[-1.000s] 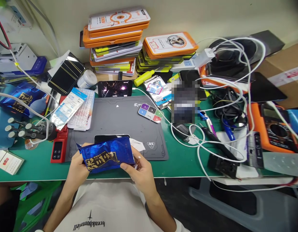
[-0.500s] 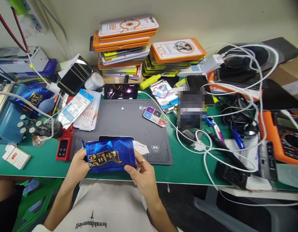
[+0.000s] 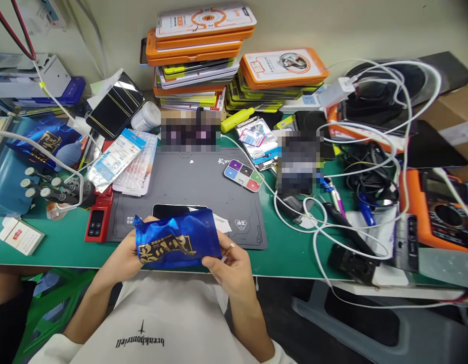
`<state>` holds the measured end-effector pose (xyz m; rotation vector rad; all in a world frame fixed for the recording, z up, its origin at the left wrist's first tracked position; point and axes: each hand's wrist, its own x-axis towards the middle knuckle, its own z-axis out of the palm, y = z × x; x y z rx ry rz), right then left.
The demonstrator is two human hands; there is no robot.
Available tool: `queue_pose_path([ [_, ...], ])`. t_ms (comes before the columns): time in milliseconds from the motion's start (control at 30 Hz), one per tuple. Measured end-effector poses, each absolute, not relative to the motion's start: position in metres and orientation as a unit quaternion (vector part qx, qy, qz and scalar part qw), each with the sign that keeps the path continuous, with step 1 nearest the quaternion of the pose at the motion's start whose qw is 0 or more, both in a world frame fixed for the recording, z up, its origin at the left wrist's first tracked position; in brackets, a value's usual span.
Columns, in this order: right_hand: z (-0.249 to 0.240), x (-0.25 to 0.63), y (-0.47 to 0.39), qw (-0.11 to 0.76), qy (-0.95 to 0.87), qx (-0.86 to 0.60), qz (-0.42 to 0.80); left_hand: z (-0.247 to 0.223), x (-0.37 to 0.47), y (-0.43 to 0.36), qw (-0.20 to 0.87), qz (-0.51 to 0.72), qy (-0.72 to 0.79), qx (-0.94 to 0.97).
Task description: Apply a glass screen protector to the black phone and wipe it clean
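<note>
A shiny blue packet point(image 3: 177, 240) with gold characters is held between both hands over the table's front edge. My left hand point(image 3: 124, 258) grips its left end, with the fingers partly hidden behind it. At the right end, my right hand point(image 3: 232, 265) pinches the packet, thumb on the front. Behind the packet, a dark flat device point(image 3: 169, 208) and a white tissue-like piece point(image 3: 222, 223) lie on the grey mat point(image 3: 181, 177). A card with coloured squares point(image 3: 242, 175) rests on the mat's upper right.
Stacked orange boxes point(image 3: 199, 48) stand at the back. White cables point(image 3: 317, 227) loop across the right side, near an orange multimeter point(image 3: 419, 202). At the left are a red device point(image 3: 96, 222), a screwdriver holder point(image 3: 77, 192) and a cigarette pack point(image 3: 21, 235).
Both hands and the blue packet have shifted slightly right, and the packet is tilted a little differently. The camera view has moved a little, so the table items appear higher.
</note>
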<state>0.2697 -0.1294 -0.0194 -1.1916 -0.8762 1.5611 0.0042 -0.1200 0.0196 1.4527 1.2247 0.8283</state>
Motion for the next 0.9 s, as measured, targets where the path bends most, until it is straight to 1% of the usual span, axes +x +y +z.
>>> queue_pose_path([
  [100,-0.021,0.273,-0.124,0.473,-0.352,-0.454,0.668,0.016,-0.001,-0.123,0.523,0.355,0.498,0.594],
  [233,-0.024,0.268,-0.117,0.475,-0.353,-0.456,0.665,0.011,-0.002,-0.12,0.516,0.376,0.498,0.587],
  [400,-0.013,0.262,-0.122,0.481,-0.371,-0.483,0.631,0.02,0.005,-0.115,0.473,0.396,0.511,0.598],
  [567,-0.006,0.258,-0.119,0.479,-0.392,-0.546,0.565,0.029,0.004,-0.116,0.49,0.385,0.491,0.609],
  [667,-0.012,0.258,-0.114,0.507,-0.357,-0.575,0.534,0.022,-0.005,-0.119,0.497,0.401,0.503,0.583],
  [767,-0.015,0.256,-0.113,0.538,-0.313,-0.594,0.51,0.009,-0.007,-0.124,0.489,0.459,0.5,0.547],
  [867,-0.015,0.243,-0.119,0.546,-0.298,-0.587,0.519,-0.003,0.013,-0.135,0.502,0.505,0.476,0.515],
  [900,-0.014,0.236,-0.124,0.54,-0.304,-0.578,0.531,-0.006,0.024,-0.14,0.52,0.489,0.473,0.517],
])
